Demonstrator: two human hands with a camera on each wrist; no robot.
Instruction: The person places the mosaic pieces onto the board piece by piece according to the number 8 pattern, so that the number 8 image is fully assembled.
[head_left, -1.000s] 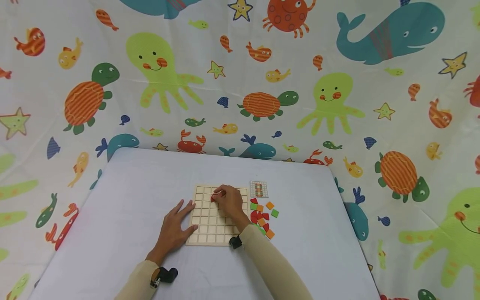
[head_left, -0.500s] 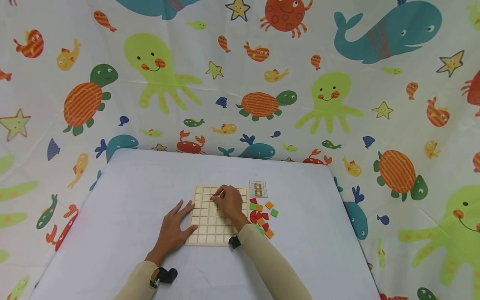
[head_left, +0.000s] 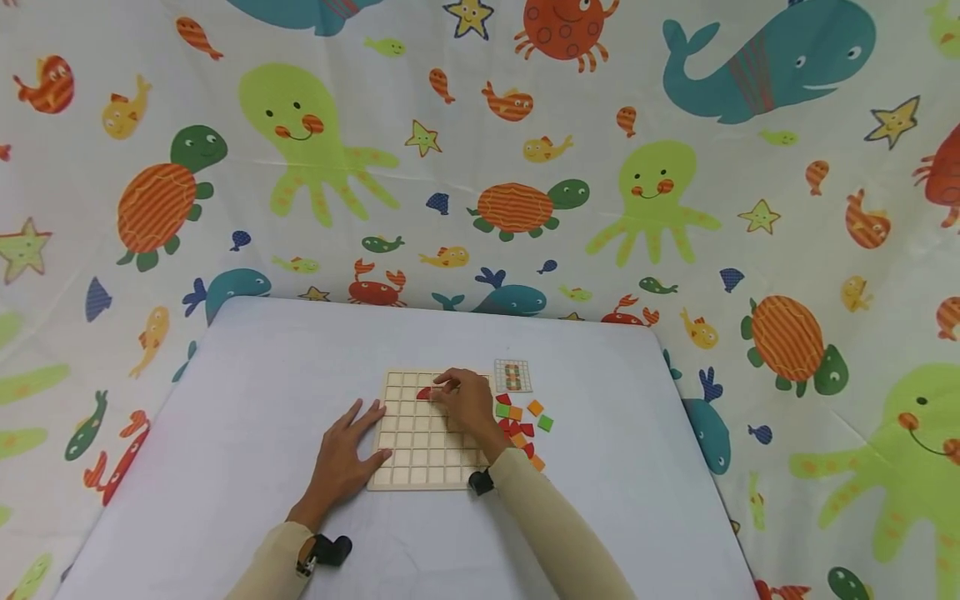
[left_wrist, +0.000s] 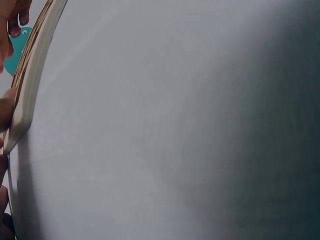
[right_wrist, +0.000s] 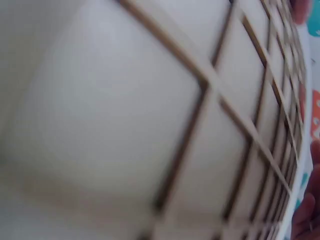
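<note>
A square wooden grid board [head_left: 401,446] lies on the white-covered table. My left hand [head_left: 341,458] rests at its left edge, fingers spread, with the fingertips and thumb touching the rim. In the left wrist view the board's side [left_wrist: 35,85] shows beside a fingertip [left_wrist: 6,110]. A red piece with a curved edge [head_left: 423,393] lies in a cell of the upper rows. Just right of it is my right hand [head_left: 468,408], fingers bent loosely above the board, with nothing visible between them. The right wrist view shows mostly blurred board cells [right_wrist: 115,100].
A small pattern card [head_left: 513,376] lies beyond the board's upper right. Below it are scattered loose pieces: orange squares [head_left: 535,407], green squares [head_left: 545,423] and red curved pieces [head_left: 527,430]. A sea-animal curtain [head_left: 450,150] hangs behind the table.
The right hand has let go of the red piece and shifted slightly right, so the piece now shows on the board. My left hand stays at the board's edge.
</note>
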